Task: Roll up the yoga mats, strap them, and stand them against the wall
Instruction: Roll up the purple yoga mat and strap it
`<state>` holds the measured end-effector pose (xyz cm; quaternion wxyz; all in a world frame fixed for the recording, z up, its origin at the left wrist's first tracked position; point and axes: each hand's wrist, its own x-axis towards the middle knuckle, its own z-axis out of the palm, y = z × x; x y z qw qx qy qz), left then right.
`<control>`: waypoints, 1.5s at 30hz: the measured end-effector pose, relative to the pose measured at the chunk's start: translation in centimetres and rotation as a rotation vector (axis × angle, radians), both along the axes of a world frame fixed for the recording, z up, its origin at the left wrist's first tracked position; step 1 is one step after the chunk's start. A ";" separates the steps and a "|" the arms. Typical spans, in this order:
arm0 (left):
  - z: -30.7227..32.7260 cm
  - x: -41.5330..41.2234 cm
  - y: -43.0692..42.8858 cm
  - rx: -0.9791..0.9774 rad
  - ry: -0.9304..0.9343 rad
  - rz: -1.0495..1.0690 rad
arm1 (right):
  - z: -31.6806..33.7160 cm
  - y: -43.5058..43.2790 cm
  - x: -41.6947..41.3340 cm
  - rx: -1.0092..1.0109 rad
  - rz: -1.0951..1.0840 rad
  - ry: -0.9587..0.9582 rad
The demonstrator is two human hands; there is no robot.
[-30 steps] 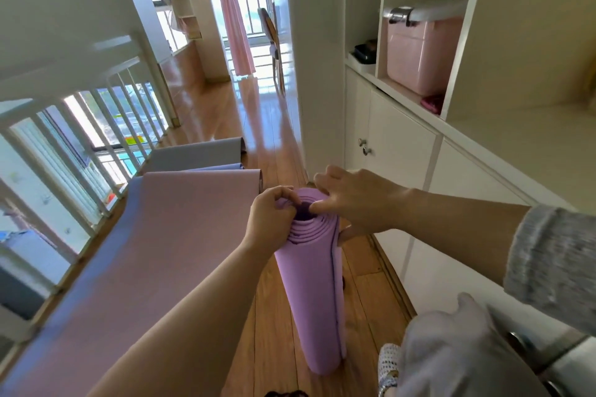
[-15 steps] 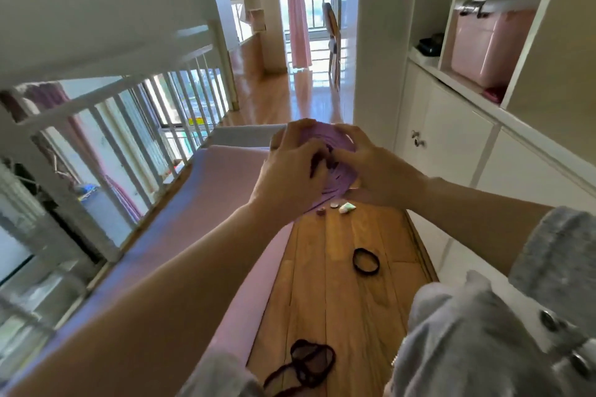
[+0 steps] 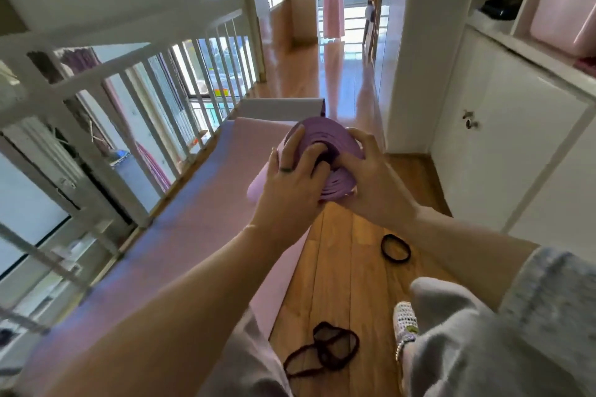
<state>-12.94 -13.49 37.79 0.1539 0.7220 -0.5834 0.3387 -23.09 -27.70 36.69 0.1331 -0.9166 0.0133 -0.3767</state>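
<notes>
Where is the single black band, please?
In the head view, the black band lies on the wooden floor right of centre, between the pink mat and white cabinet.

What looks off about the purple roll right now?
The rolled purple mat is wound loosely: its end layers gape and sit uneven where left hand and right hand grip it. The black band lies unused on the floor.

The rolled purple yoga mat (image 3: pixel 325 142) at centre looks like soft, matt foam, with a ridged, layered end. The pink mat (image 3: pixel 193 235) at lower left is matt and smooth. The floor (image 3: pixel 338 251) is glossy varnished wood that mirrors the window light. 1 black band (image 3: pixel 395 247) looks like matt fabric elastic. The white cabinet door (image 3: pixel 516 145) at right is smooth with a satin finish, and its knob (image 3: pixel 469 121) is shiny metal. The grey sleeve (image 3: pixel 554 293) is fuzzy knit.
</notes>
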 end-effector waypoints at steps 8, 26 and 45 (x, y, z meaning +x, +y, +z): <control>-9.6 9.9 -7.5 0.213 0.003 0.066 | -11.9 -6.5 10.4 0.124 -0.092 0.110; -29.2 5.3 -29.7 0.949 -0.164 -0.239 | -37.1 -26.1 1.7 0.610 -0.585 0.695; -28.5 2.8 -27.4 1.096 -0.160 -0.283 | -35.8 -26.4 1.4 0.723 -0.557 1.244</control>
